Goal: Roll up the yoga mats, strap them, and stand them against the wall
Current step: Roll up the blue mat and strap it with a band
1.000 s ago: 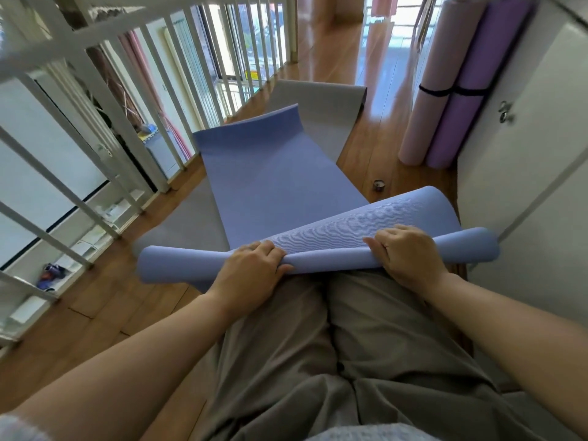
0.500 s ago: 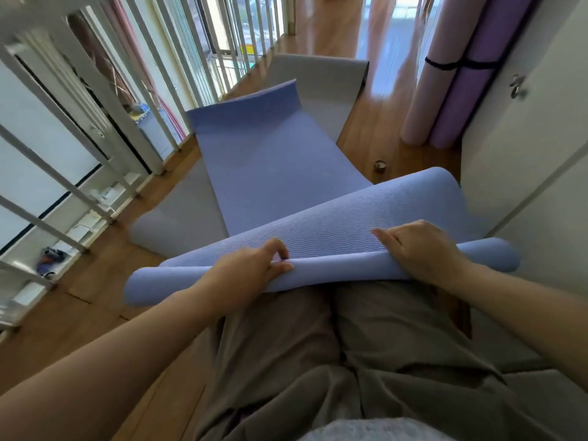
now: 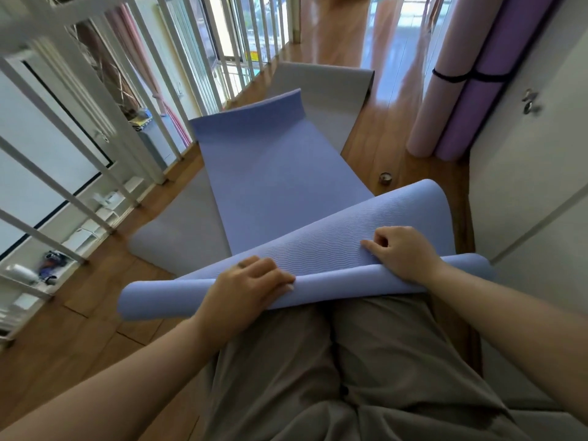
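Blue mat (image 3: 276,186) lies lengthwise on grey mat (image 3: 324,87); its rolled end sits just past the grey mat's near edge. Left hand (image 3: 251,288) and right hand (image 3: 401,253) grip the roll, fingers curled.

The half-rolled mat (image 3: 280,186) lies on a flat mat (image 3: 331,90), with the railing (image 3: 95,100) to its left, a small round object (image 3: 385,178) and two strapped rolls (image 3: 461,90) against the wall (image 3: 541,186) to its right, and the left hand (image 3: 245,291) and right hand (image 3: 401,253) on its near roll.
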The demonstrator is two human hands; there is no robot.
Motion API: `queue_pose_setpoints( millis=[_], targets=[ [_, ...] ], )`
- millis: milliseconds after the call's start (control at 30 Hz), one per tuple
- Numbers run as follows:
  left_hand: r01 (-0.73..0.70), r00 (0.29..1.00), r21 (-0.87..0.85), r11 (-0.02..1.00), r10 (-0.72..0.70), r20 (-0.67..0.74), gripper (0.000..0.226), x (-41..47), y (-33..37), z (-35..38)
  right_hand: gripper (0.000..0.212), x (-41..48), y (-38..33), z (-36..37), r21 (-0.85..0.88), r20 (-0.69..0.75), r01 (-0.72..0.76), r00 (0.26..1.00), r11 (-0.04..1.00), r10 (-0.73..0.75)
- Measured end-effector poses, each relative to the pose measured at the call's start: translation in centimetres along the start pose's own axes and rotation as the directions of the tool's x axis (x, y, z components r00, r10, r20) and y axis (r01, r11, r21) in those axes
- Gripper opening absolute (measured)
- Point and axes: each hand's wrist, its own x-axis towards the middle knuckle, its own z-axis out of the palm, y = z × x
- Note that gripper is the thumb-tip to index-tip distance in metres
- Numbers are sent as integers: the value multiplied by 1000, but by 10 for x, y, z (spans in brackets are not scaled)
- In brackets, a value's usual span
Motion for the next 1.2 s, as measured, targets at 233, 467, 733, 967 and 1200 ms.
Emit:
queue_pose_setpoints(
  millis=[233,467,733,967,1200],
  targets=[
    [140,982,73,987,-148,114,42,-3,4,-5,50,-8,-9,2,-59,-241,357,901,932,-361],
    [323,932,-107,940,-296,209,46,15,2,-8,52,-56,-8,-13,-234,-191,452,847,861,-497],
    [239,963,9,971,-238,127,54,13,-2,-3,55,-54,-7,-16,-231,-223,449,839,863,-496],
    [153,971,299,942,-200,134,54,6,10,0,64,-55,-16,2,-347,-242,350,863,870,-443],
    [96,980,287,953,-140,138,66,25,-3,-10,76,-27,-31,-18,-392,-47,374,904,840,-424]
  ],
)
